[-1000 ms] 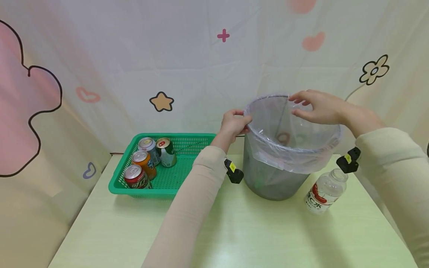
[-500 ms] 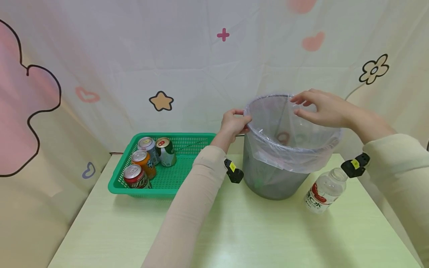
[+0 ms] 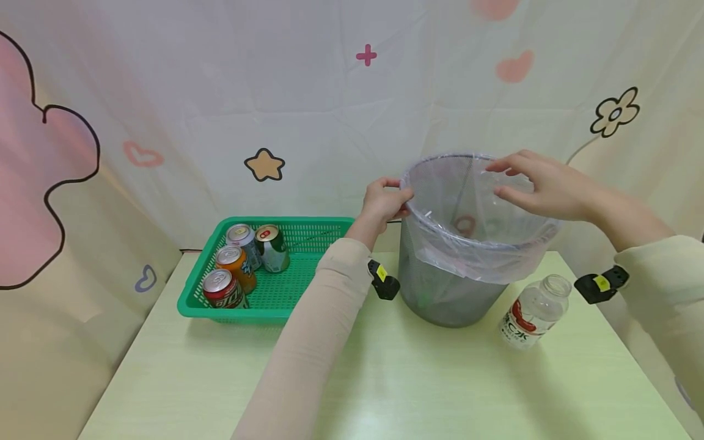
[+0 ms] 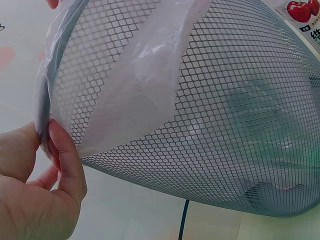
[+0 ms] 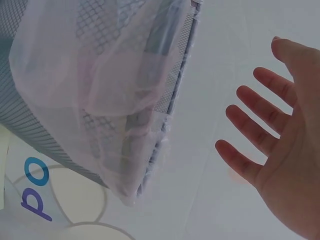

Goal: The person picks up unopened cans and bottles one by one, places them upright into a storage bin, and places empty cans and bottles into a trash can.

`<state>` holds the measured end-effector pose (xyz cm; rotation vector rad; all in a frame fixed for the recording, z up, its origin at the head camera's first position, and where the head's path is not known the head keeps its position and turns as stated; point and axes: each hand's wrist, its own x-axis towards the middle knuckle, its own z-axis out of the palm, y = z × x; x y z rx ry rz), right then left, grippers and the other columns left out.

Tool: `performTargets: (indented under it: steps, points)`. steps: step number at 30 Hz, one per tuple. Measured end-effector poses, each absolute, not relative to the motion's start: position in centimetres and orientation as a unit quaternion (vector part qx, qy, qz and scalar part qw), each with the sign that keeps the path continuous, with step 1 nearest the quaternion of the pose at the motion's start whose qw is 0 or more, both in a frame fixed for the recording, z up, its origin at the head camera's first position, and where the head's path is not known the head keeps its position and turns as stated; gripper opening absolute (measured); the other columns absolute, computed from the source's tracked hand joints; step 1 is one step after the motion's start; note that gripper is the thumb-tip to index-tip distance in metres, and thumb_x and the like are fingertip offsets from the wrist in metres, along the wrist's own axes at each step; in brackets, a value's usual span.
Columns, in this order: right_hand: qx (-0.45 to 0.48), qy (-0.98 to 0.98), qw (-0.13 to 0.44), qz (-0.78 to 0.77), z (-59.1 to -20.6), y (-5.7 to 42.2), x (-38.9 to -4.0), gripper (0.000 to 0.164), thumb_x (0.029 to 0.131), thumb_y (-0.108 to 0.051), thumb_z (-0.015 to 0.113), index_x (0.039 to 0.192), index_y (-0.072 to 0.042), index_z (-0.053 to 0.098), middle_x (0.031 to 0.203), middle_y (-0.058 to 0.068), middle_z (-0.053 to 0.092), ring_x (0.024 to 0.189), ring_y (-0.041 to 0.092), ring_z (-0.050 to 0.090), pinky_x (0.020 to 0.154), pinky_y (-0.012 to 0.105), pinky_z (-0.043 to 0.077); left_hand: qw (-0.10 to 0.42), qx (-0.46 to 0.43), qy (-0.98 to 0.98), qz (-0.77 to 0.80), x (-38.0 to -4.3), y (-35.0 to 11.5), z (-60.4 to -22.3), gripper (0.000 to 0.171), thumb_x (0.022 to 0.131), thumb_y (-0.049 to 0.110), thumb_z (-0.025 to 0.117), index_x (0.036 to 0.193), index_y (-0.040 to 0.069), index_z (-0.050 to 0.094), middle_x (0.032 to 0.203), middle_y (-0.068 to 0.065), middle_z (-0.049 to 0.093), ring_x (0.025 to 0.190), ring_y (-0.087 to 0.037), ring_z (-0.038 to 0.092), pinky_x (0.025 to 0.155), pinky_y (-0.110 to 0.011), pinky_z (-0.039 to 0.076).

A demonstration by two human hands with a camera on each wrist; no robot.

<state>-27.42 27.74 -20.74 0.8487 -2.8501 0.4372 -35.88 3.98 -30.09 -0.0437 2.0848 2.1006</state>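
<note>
A grey mesh wastebasket (image 3: pixel 440 299) stands upright on the table, lined with a clear plastic bag (image 3: pixel 467 260) folded out over its rim. My left hand (image 3: pixel 383 203) pinches the lined rim on the left side. In the left wrist view, thumb and fingers of the left hand (image 4: pixel 55 175) close on the rim and bag edge. Above the right part of the basket's mouth hovers my right hand (image 3: pixel 550 186), holding nothing. The right wrist view shows the right hand (image 5: pixel 285 130) with fingers spread, apart from the bag and rim.
Left of the wastebasket is a green plastic basket (image 3: pixel 297 287) with several drink cans (image 3: pixel 235 269). An uncapped clear bottle (image 3: pixel 535 313) with a cherry label stands at the wastebasket's right front. A patterned curtain (image 3: pixel 330 122) hangs behind the pale table (image 3: pixel 429 391).
My right hand has drifted right and slightly down over the wastebasket, away from its far rim. The left hand keeps its place on the rim.
</note>
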Motion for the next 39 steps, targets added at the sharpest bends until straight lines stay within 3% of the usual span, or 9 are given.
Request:
performTargets:
  steps: [23, 30, 36, 39]
  points:
    - [0.261, -0.944, 0.099, 0.174, -22.7, 31.4, -25.9, 0.046, 0.086, -0.020, 0.054, 0.129, -0.013, 0.039, 0.122, 0.012, 0.044, 0.107, 0.027, 0.040, 0.082, 0.048, 0.032, 0.090, -0.015, 0.703, 0.706, -35.8, 3.9, -30.0, 0.027, 0.076, 0.011, 0.061, 0.101, 0.012, 0.050, 0.076, -0.007, 0.059, 0.056, -0.011, 0.056, 0.069, -0.032, 0.052]
    - [0.260, -0.943, 0.117, 0.170, -23.3, 32.3, -25.4, 0.046, 0.085, -0.017, 0.055, 0.128, -0.012, 0.041, 0.124, 0.008, 0.044, 0.105, 0.023, 0.040, 0.081, 0.044, 0.034, 0.090, -0.012, 0.705, 0.703, -35.9, 3.9, -30.2, 0.027, 0.077, 0.012, 0.061, 0.101, 0.013, 0.050, 0.080, -0.009, 0.060, 0.057, -0.012, 0.057, 0.064, -0.028, 0.052]
    - [0.239, -0.949, 0.116, 0.169, -23.8, 33.2, -24.9, 0.047, 0.085, -0.018, 0.055, 0.129, -0.012, 0.039, 0.127, 0.007, 0.042, 0.105, 0.021, 0.040, 0.080, 0.027, 0.033, 0.092, -0.014, 0.708, 0.700, -35.8, 3.9, -30.1, 0.027, 0.077, 0.012, 0.061, 0.101, 0.013, 0.050, 0.092, -0.016, 0.061, 0.057, -0.012, 0.056, 0.060, -0.025, 0.052]
    - [0.225, -0.951, 0.105, 0.186, -24.0, 33.7, -24.7, 0.050, 0.085, -0.018, 0.055, 0.132, -0.014, 0.036, 0.130, 0.008, 0.039, 0.107, 0.024, 0.039, 0.083, 0.032, 0.034, 0.092, -0.015, 0.708, 0.701, -35.8, 3.9, -30.0, 0.026, 0.077, 0.012, 0.061, 0.101, 0.013, 0.050, 0.092, -0.015, 0.061, 0.057, -0.012, 0.056, 0.058, -0.024, 0.052]
